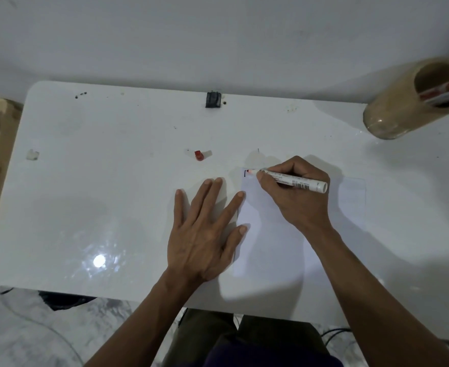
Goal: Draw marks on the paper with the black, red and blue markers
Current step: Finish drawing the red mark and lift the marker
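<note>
Step in hand: the red mark, judged from the tool in use. The right hand (pixel 296 197) is closed in a writing grip around a red marker (pixel 288 179), uncapped, its red tip (pixel 248 171) at the top left corner of the paper (pixel 271 250). Whether the tip is touching the sheet or just above it cannot be told. A short black mark (pixel 245 172) stands just left of the tip, upright, so the black stage appears done. No red or blue mark is visible on the sheet.

The left hand (pixel 204 234) lies flat and open, fingers spread, holding nothing. Its palm rests on the table (pixel 112 181); its thumb and forefinger reach the left edge of the paper and seem to pin it.

The paper lies on the near right part of the table, partly covered by the right forearm. A red cap (pixel 199 155) lies on the table beyond the left hand, well apart from the paper. A tan holder (pixel 392 112) stands at the far right corner with at least one more marker (pixel 445 92) in it; its colour cannot be told with certainty, and blur hides the detail. A small black object (pixel 213 99) sits at the far edge.

Next move, as a judgement: press the tip down and draw a short stroke beside the black mark, keeping clear of it, with the left hand steadying the sheet. Afterwards the red cap must be fetched and the blue marker taken, presumably from the holder.
</note>
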Action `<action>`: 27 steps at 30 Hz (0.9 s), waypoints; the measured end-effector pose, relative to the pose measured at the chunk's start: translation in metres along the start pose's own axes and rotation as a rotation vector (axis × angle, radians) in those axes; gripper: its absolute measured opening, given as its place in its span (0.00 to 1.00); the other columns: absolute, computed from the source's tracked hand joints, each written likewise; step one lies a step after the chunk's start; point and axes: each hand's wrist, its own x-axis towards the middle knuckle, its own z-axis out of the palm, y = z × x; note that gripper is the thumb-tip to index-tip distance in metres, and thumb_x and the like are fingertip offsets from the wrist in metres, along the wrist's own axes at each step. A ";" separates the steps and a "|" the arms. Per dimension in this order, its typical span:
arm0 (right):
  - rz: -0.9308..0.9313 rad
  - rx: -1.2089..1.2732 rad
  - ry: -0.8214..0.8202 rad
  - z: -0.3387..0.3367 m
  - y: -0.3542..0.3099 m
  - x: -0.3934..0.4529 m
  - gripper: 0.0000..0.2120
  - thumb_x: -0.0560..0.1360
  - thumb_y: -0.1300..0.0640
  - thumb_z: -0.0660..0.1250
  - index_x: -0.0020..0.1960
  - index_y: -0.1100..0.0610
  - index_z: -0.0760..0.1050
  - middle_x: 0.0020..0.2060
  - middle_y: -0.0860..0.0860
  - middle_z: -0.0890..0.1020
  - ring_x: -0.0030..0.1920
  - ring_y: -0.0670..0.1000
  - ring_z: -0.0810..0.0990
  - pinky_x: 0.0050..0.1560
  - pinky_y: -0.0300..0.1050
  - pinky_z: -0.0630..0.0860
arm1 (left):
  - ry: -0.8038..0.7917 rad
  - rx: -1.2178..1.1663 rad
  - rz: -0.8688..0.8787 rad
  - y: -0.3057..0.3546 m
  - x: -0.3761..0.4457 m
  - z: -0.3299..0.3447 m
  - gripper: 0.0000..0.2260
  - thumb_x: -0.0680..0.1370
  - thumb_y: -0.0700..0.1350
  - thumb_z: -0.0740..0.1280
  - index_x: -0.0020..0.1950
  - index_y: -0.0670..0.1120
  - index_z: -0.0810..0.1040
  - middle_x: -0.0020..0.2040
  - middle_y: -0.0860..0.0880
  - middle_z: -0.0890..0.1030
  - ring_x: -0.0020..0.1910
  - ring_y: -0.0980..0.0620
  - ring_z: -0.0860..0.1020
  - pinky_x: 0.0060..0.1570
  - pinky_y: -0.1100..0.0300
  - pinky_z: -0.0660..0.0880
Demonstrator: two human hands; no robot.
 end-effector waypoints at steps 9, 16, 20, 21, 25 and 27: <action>-0.026 -0.061 -0.024 -0.003 0.001 0.000 0.09 0.69 0.64 0.80 0.36 0.64 0.80 0.31 0.54 0.85 0.31 0.54 0.81 0.31 0.44 0.76 | 0.012 -0.002 0.000 0.000 0.000 0.000 0.26 0.82 0.62 0.56 0.79 0.58 0.62 0.81 0.43 0.62 0.81 0.44 0.57 0.75 0.31 0.54; -0.007 -0.069 -0.038 -0.004 0.001 0.000 0.09 0.69 0.63 0.80 0.36 0.63 0.80 0.32 0.54 0.85 0.31 0.54 0.82 0.30 0.43 0.76 | 0.038 -0.005 0.001 0.001 0.000 0.001 0.26 0.82 0.62 0.57 0.79 0.57 0.63 0.80 0.43 0.63 0.81 0.44 0.58 0.74 0.31 0.55; -0.013 -0.074 -0.045 -0.003 0.002 0.000 0.09 0.69 0.63 0.80 0.36 0.63 0.80 0.32 0.52 0.85 0.31 0.52 0.82 0.31 0.41 0.76 | 0.036 -0.005 0.000 0.001 0.000 0.001 0.26 0.82 0.62 0.56 0.79 0.57 0.63 0.80 0.43 0.63 0.81 0.45 0.57 0.74 0.31 0.55; -0.011 -0.074 -0.049 -0.003 0.002 0.000 0.09 0.69 0.63 0.80 0.36 0.62 0.80 0.32 0.52 0.85 0.31 0.52 0.82 0.31 0.41 0.76 | 0.033 -0.008 -0.001 0.001 0.000 0.001 0.26 0.82 0.62 0.56 0.79 0.57 0.63 0.80 0.43 0.63 0.81 0.45 0.57 0.74 0.31 0.55; 0.058 0.018 -0.082 -0.008 -0.005 0.005 0.08 0.70 0.63 0.79 0.39 0.61 0.80 0.35 0.56 0.86 0.35 0.57 0.84 0.35 0.47 0.80 | 0.020 -0.021 0.003 0.000 -0.001 0.001 0.26 0.82 0.62 0.56 0.79 0.57 0.62 0.81 0.43 0.62 0.81 0.45 0.57 0.74 0.32 0.54; 0.156 0.162 -0.090 -0.013 -0.014 0.010 0.09 0.71 0.65 0.78 0.41 0.58 0.78 0.37 0.58 0.86 0.37 0.57 0.85 0.37 0.50 0.81 | -0.002 -0.030 0.001 -0.001 -0.001 -0.001 0.26 0.82 0.62 0.55 0.79 0.58 0.61 0.81 0.44 0.62 0.81 0.45 0.56 0.75 0.32 0.53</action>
